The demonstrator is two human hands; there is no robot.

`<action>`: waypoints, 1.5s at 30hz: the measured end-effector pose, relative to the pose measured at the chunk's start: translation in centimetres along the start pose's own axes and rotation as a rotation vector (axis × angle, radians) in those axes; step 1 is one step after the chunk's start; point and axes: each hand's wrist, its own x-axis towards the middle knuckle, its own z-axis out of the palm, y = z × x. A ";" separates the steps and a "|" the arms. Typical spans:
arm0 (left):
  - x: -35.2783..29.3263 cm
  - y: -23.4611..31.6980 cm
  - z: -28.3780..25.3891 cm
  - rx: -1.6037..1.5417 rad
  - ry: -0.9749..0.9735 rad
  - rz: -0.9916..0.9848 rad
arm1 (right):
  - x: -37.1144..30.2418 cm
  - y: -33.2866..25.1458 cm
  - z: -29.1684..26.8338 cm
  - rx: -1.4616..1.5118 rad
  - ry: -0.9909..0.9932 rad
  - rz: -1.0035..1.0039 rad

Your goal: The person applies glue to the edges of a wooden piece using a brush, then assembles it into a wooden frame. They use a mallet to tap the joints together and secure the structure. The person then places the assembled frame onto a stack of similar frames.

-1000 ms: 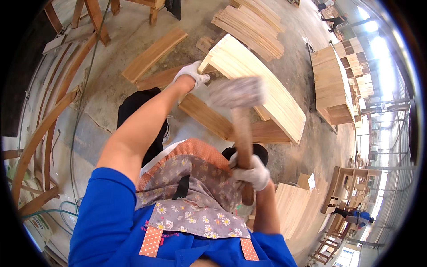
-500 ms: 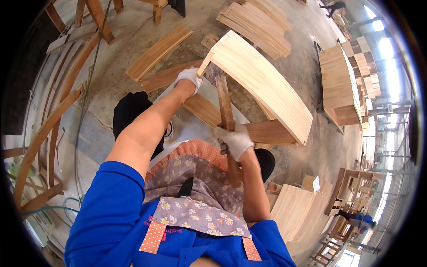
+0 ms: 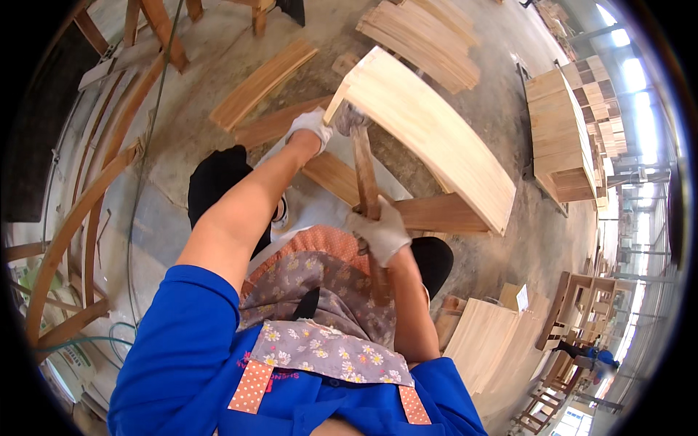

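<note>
My gloved right hand point(image 3: 382, 231) is wrapped round the handle of a hammer point(image 3: 366, 166), in front of my apron. Its dark, worn head point(image 3: 350, 120) is up against the near side of a wooden frame, by the far left corner. Pale and long, the frame's panel point(image 3: 429, 138) slants from there down to the right, and a browner board point(image 3: 440, 214) joins its near end. At the far left corner, my gloved left hand point(image 3: 310, 131) is closed on the frame's short end piece; its fingertips are partly hidden.
Loose boards point(image 3: 263, 81) lie on the floor beyond my left hand. A stack of planks point(image 3: 418, 43) is farther back. Wooden cabinets point(image 3: 560, 131) stand at right, with pale panels point(image 3: 480, 341) nearer. Curved timbers point(image 3: 80, 218) fill the left; a person point(image 3: 592, 360) is far right.
The hammer head has shifted slightly, staying close to the frame's corner. Both hands keep their grips. The whole view has moved a little.
</note>
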 end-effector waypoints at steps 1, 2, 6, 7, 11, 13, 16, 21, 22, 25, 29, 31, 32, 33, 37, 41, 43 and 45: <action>0.6 0.1 -0.1 -0.001 0.035 0.001 | 1.0 2.1 0.2 -0.043 0.033 -0.080; 0.9 -0.7 0.3 0.002 0.074 -0.015 | 1.8 3.1 0.6 -0.087 0.048 -0.158; 0.2 -0.8 0.7 -0.025 -0.002 -0.061 | 2.2 6.2 0.4 0.103 -0.064 0.070; 0.2 -0.6 0.9 -0.012 -0.014 -0.124 | 2.3 6.9 0.6 0.130 -0.062 0.107; 0.4 -0.5 0.7 0.006 -0.017 -0.093 | 3.5 8.0 0.2 0.152 -0.050 0.163; 0.1 -0.1 0.1 -0.001 -0.016 -0.111 | 3.5 8.1 0.1 0.200 -0.036 0.122; 0.6 -1.3 -3.0 0.053 -0.188 0.146 | 2.5 7.8 -0.4 0.237 -0.040 0.118; 3.1 -1.3 -10.4 -0.723 -0.002 0.061 | 1.5 10.5 -0.9 0.250 -0.022 0.137; 1.4 1.7 -11.9 -1.169 -0.072 -0.028 | 1.3 11.2 -1.0 0.282 0.001 0.146; 1.3 3.3 -14.5 -1.237 -0.127 -0.004 | 1.0 11.3 -0.1 0.240 0.006 0.131; 4.5 6.1 -15.6 -1.080 -0.174 0.040 | -0.2 11.7 0.2 0.214 -0.001 0.137; 4.5 8.9 -14.6 -0.905 -0.207 0.107 | -1.8 11.8 -0.3 0.252 0.035 0.135; 6.7 7.0 -13.8 -0.421 -0.073 0.628 | -1.7 12.0 -0.2 0.207 0.013 0.083; 9.1 4.4 -13.1 0.030 0.309 1.041 | -1.3 11.9 0.2 0.163 0.017 0.045; 7.4 3.1 -17.0 -0.663 -0.145 0.182 | -1.5 10.7 0.1 0.079 0.090 0.044; 8.9 1.5 -17.3 -0.762 -0.121 0.225 | -3.3 12.6 -0.8 0.208 0.140 0.037; 9.4 1.2 -18.5 -0.554 -0.042 0.172 | -4.0 12.9 -1.2 0.251 0.173 0.042; 7.2 3.6 -18.4 -0.147 0.311 0.273 | -4.5 13.3 -1.6 0.317 0.190 0.067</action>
